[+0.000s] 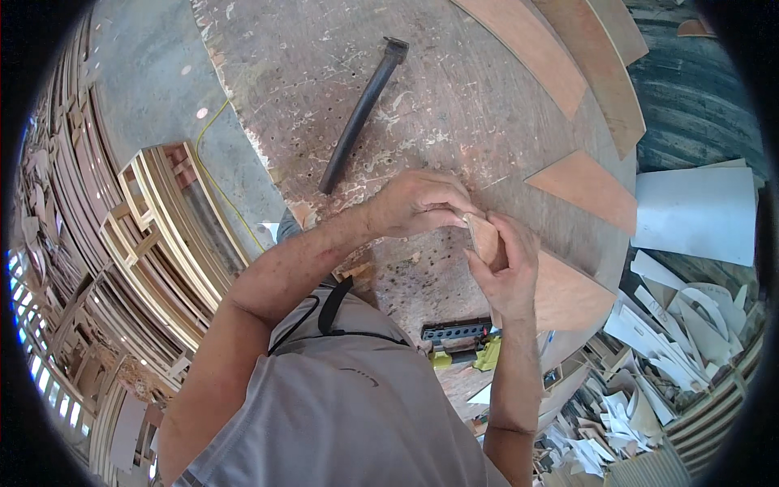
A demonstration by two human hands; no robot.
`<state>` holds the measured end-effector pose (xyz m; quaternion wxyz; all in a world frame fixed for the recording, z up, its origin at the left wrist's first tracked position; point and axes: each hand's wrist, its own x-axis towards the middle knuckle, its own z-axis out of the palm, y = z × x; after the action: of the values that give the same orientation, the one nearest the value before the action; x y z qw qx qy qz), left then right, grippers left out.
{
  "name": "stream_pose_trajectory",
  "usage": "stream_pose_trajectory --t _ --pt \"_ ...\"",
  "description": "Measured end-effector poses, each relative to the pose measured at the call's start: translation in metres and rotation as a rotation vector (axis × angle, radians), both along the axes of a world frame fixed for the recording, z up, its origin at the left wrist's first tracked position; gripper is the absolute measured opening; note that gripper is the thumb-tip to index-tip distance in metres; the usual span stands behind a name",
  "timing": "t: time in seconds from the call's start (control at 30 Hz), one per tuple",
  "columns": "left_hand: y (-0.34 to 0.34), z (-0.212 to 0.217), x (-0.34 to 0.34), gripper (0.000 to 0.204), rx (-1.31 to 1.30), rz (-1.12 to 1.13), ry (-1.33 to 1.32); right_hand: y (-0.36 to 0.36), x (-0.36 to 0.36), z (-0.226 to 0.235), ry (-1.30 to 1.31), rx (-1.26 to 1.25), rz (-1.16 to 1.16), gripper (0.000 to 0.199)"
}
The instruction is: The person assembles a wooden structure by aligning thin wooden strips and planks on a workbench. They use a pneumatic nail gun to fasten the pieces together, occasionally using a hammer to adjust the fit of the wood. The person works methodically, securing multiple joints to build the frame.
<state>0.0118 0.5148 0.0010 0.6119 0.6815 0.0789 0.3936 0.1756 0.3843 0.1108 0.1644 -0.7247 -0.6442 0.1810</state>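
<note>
Above the worktable, my two hands meet over a small, thin piece of plywood (484,241). My right hand (513,264) grips it, thumb on one side and fingers on the other. The fingers of my left hand (426,201) are pinched together at its upper left corner. Whether they hold anything besides that corner is hidden. Beyond my left hand lies a long dark tool (361,118) with a blocky end, shaped like a hammer. Close to my body is a black tool with a row of round holes (456,331) and yellow-green parts.
The worn, paint-spotted worktable (308,65) carries cut plywood panels, including a triangular piece (588,191) and a larger sheet (568,296) beside my right wrist. Wooden frames (182,219) stand at left, near a yellow cord (215,154). White offcuts (657,325) pile up at right.
</note>
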Motion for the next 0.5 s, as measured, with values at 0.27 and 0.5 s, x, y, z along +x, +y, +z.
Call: stream_pose_trajectory --t 0.27,0.5 --pt "0.0079 -0.0026 0.0009 0.025 -0.132 -0.127 -0.032 0.0050 -0.0008 0.0047 -0.108 -0.008 0.022 0.056" --pt "0.0097 -0.0036 -0.0028 0.029 -0.162 -0.197 0.066 -0.0021 -0.0016 -0.0002 -0.053 -0.019 -0.011 0.053"
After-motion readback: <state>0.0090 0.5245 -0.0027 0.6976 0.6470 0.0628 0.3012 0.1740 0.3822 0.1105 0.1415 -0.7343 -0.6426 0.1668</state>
